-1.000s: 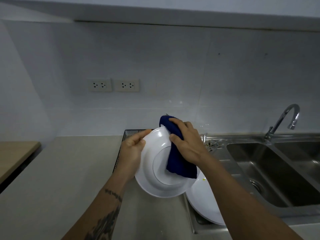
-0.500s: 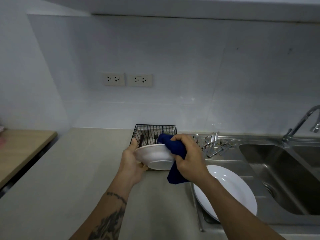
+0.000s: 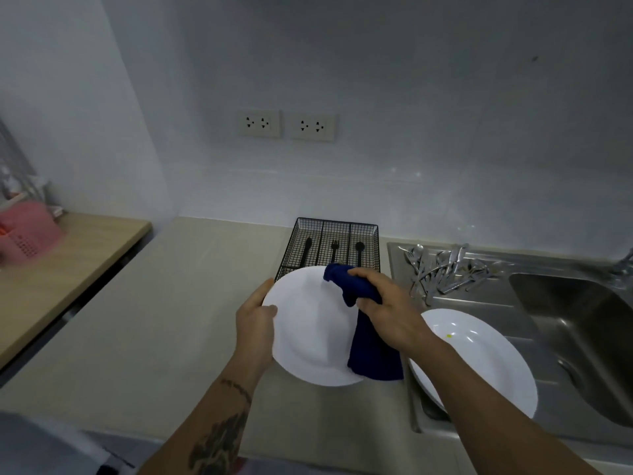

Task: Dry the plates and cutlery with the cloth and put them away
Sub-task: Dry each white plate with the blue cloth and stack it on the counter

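Plate held face-up over the table, cloth on its rim

The left hand (image 3: pixel 255 325) grips the white plate (image 3: pixel 308 325) at 9 o'clock; the right hand (image 3: pixel 387 308) clutches the blue cloth (image 3: pixel 368 337) at 3 o'clock. Half a second ago the plate showed its underside. A second plate (image 3: pixel 486 365) lies at 3 o'clock; the wire cutlery basket (image 3: pixel 330 245) at 12 o'clock.

A home kitchen is showing itself around a stainless steel sink (image 3: pixel 565 323): loose cutlery (image 3: pixel 442 269) is lying on the drainer just left of the basin, a black wire cutlery tray (image 3: pixel 330 246) is sitting on the beige counter (image 3: pixel 154 320) further left, and twin wall sockets (image 3: pixel 286 125) are facing out above.
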`<state>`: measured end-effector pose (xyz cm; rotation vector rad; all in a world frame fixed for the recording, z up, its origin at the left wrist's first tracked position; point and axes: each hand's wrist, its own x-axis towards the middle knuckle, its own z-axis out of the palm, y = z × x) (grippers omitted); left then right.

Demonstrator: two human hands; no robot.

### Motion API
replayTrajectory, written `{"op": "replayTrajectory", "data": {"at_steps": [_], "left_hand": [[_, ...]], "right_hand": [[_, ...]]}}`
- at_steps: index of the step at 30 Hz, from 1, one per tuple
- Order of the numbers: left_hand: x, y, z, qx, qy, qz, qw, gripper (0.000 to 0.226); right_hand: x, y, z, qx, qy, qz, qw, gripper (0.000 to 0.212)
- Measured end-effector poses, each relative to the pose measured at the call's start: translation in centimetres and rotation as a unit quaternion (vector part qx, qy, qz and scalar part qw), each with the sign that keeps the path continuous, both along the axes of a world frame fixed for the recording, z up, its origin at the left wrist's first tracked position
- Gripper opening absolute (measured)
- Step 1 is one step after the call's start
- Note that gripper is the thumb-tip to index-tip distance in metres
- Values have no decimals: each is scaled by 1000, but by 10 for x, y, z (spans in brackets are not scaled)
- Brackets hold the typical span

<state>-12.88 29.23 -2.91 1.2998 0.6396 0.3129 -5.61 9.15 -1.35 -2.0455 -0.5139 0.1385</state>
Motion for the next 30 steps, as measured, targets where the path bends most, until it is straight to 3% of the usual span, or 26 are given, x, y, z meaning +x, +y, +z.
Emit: {"op": "replayTrajectory", "data": {"at_steps": [10,21,25,30], "left_hand": [[-22,13,-70,22,42,24,999,49],[-19,16,-102,21,55,31,998,48],[-16,19,-109,102,81,21,991,51],[-17,19,-113,213,99,-1,972,49]], "right_hand": [[-21,18,-24,-59,68,6,996,44],[-32,14,-44,-102,92,-3,990,39],[-32,10,-48,-109,78,-11,991,37],[-35,5,-59,-150,-35,-33,988,42]]}}
